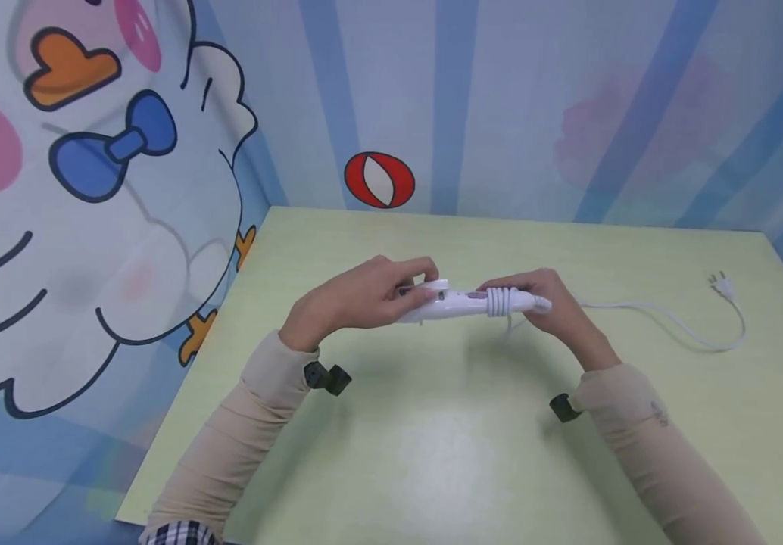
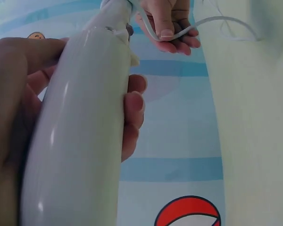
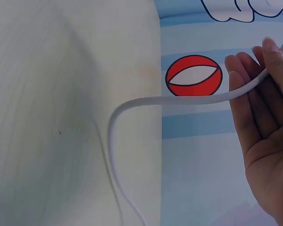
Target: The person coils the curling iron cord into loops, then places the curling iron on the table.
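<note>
My left hand (image 1: pixel 371 294) grips a white hair straightener (image 1: pixel 461 305) by its wide end, holding it level above the table. In the left wrist view its smooth body (image 2: pixel 80 127) lies between thumb and fingers. Several turns of white power cord (image 1: pixel 500 301) are wound round its narrow handle end. Beside those turns is my right hand (image 1: pixel 550 300). In the right wrist view that hand (image 3: pixel 269 127) pinches the cord (image 3: pixel 188 100) between thumb and fingers, and the cord curves away in a loose bend.
The cord's free part trails across the pale table (image 1: pixel 432 454) to the right, ending in a two-pronged plug (image 1: pixel 723 285). Behind the table stands a blue striped backdrop (image 1: pixel 514 98) with a red and white ball (image 1: pixel 379 180) printed on it. A large cartoon bird (image 1: pixel 92 265) covers the left side.
</note>
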A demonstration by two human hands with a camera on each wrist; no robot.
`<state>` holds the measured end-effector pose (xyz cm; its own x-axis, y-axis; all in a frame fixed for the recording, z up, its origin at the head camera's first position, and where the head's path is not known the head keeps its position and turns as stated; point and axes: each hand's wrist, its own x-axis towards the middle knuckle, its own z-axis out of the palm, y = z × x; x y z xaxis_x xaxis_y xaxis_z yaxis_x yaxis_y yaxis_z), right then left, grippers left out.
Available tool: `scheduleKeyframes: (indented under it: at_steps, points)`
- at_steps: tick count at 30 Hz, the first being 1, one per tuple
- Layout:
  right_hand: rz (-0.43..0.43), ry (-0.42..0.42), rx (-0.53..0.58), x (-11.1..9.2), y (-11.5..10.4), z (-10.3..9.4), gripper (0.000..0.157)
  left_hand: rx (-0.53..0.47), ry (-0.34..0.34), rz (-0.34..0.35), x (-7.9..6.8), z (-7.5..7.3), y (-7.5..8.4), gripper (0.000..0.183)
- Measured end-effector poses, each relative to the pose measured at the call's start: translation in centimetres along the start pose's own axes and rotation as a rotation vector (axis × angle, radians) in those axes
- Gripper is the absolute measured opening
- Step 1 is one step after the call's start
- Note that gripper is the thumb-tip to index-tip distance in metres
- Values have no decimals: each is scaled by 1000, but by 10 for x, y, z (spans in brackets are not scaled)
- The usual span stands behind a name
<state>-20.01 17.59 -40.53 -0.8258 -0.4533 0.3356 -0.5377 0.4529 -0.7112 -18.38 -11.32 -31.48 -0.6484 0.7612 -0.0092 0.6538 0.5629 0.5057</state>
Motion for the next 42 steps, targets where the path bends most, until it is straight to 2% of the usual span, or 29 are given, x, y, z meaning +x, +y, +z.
scheduleKeyframes:
  at_steps: [5, 7, 13, 23, 29, 35, 42]
  points:
    - [167, -52, 54, 4, -1, -6, 20, 54, -40, 6, -3, 1, 10, 21]
    - [197, -58, 22, 5, 0, -7, 22, 74, -51, 8, -3, 3, 13, 20]
    - [60, -25, -196, 8, -1, -15, 18, 145, -95, -1, -1, 9, 19, 17]
    - [-60, -45, -334, 13, -17, -19, 18, 272, -139, -82, 8, 19, 15, 17]
    - [-78, -40, -460, 12, -24, -12, 14, 385, -121, -134, 16, 30, 9, 19]
    - [8, -55, -450, 11, -27, -1, 13, 426, -95, -193, 23, 38, 2, 22]
    - [156, -16, -305, 7, -31, 11, 17, 363, -6, -286, 26, 40, -16, 23]
